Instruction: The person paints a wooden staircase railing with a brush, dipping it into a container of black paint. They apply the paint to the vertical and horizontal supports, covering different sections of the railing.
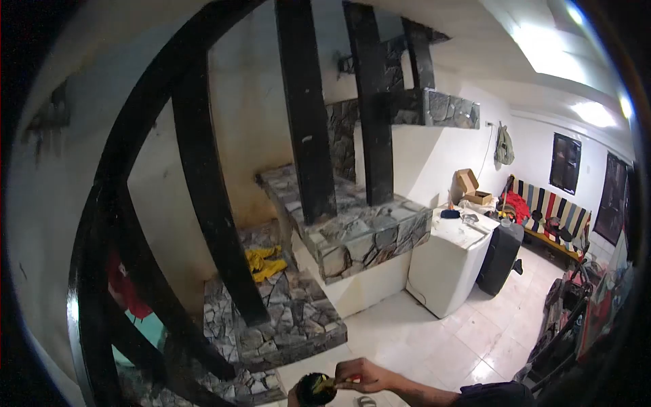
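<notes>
At the bottom of the head view, my right hand point(364, 375) is closed around a paintbrush point(328, 384), with a bit of red showing at the fingers. The brush's yellowish end is at the mouth of a round, dark container point(313, 392), whose inside looks black. My left hand point(293, 396) is mostly cut off by the frame edge; the visible part wraps the container's left side. Left of and above my hands stands a black stair railing point(193, 163) with a curved rail and several upright bars.
Stone-faced stair steps point(291, 319) rise behind the bars, with a yellow cloth point(264, 263) on one. A white appliance point(444, 264) and a black speaker-like box point(500, 258) stand beyond. A striped bench point(549, 210) is at the far right, and a cluttered stroller-like frame point(569, 305) nearer.
</notes>
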The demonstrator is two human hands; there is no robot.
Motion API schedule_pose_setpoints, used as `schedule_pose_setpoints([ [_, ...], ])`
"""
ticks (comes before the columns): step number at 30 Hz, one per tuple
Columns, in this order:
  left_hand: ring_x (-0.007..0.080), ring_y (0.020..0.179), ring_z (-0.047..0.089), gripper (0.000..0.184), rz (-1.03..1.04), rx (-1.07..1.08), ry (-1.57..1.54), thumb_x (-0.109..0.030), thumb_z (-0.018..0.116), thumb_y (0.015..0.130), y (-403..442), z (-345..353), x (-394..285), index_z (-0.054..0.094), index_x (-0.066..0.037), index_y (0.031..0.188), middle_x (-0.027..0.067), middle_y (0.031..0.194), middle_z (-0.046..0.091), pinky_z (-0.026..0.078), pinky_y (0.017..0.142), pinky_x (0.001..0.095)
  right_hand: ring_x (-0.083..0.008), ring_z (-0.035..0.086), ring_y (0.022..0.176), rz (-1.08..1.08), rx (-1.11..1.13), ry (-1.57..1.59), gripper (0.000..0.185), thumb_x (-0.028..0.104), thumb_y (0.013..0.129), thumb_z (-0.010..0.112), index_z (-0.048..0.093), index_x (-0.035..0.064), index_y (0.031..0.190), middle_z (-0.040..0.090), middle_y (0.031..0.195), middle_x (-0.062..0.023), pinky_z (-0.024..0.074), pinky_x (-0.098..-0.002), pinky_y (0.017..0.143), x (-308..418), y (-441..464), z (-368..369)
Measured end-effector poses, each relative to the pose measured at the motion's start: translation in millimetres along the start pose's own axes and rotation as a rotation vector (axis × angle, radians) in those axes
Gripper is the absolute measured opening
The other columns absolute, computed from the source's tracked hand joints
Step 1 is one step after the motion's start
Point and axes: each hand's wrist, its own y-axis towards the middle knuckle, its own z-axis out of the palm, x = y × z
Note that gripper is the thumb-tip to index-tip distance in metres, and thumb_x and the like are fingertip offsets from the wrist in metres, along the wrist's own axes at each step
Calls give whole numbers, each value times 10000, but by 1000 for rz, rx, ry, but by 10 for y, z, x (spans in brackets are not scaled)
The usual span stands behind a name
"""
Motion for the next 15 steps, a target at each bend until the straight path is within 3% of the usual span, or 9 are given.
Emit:
schedule_pose_setpoints([
  [1, 344, 1119, 598, 573, -79, -9, -368, -442, 588, 909, 31, -159, 171, 519, -13, 1281, 199, 1251, 580, 496, 958, 512, -311, 615, 830, -89, -76, -45, 98, 74, 871, 651, 654, -20, 898, 639, 876, -156, 481, -395, 739, -84, -29, 5],
  [2, 296, 1078, 627, 565, 160, -5, 458, -209, 785, 787, 48, -325, 234, 530, -15, 1253, 168, 1222, 607, 533, 921, 442, -320, 622, 858, -8, -50, -58, 84, 59, 839, 642, 648, -5, 893, 648, 907, -159, 490, -396, 760, -160, -73, -8],
  [3, 264, 1104, 614, 603, 304, -106, 723, 16, 765, 687, -14, -366, 262, 509, 25, 1233, 158, 1198, 620, 473, 990, 406, -315, 629, 863, -99, -39, 24, 70, 47, 826, 638, 652, 2, 878, 658, 919, -157, 497, -394, 761, -289, -107, -53],
  [4, 264, 1111, 610, 643, 314, -130, 743, -35, 795, 690, 4, -514, 332, 486, 32, 1250, 162, 1198, 617, 464, 998, 383, -318, 636, 865, -98, -96, -23, 45, 34, 816, 644, 642, 11, 855, 667, 914, -150, 503, -397, 754, -99, -103, -74],
  [5, 255, 1108, 610, 632, 329, -153, 753, -43, 796, 699, -23, -668, 457, 491, 27, 1248, 159, 1188, 619, 464, 996, 376, -273, 590, 728, -196, -209, -38, 99, 73, 759, 686, 624, 8, 799, 637, 830, -128, 487, -362, 654, -36, -59, -27],
  [8, 249, 1106, 611, 583, 237, -245, 847, -66, 783, 739, -78, -432, 139, 503, 12, 1246, 159, 1181, 623, 466, 995, 369, -272, 611, 710, -223, -172, 15, 73, 33, 792, 587, 619, 43, 727, 652, 780, -119, 489, -368, 621, 1, -131, -69],
  [9, 248, 1098, 614, 585, 181, -195, 544, -64, 787, 735, -43, -723, 412, 502, 9, 1241, 157, 1159, 632, 470, 988, 375, -270, 597, 673, -136, -166, -174, 65, 24, 788, 631, 634, 36, 725, 625, 728, -122, 468, -366, 585, 133, -159, -71],
  [11, 229, 1079, 613, 674, 304, -114, 926, -50, 796, 722, -42, -745, 330, 435, 20, 1287, 141, 1156, 611, 489, 943, 355, -268, 576, 640, -178, -75, -97, 66, 18, 774, 682, 640, 1, 725, 594, 694, -121, 447, -372, 554, 182, -50, -50],
  [15, 239, 1056, 612, 692, 366, -170, 756, -54, 807, 710, -43, -690, 332, 432, 31, 1285, 137, 1162, 582, 496, 904, 309, -275, 557, 641, -117, -14, -97, 107, 23, 754, 719, 640, -48, 745, 580, 718, -135, 441, -383, 566, 172, 149, 111],
])
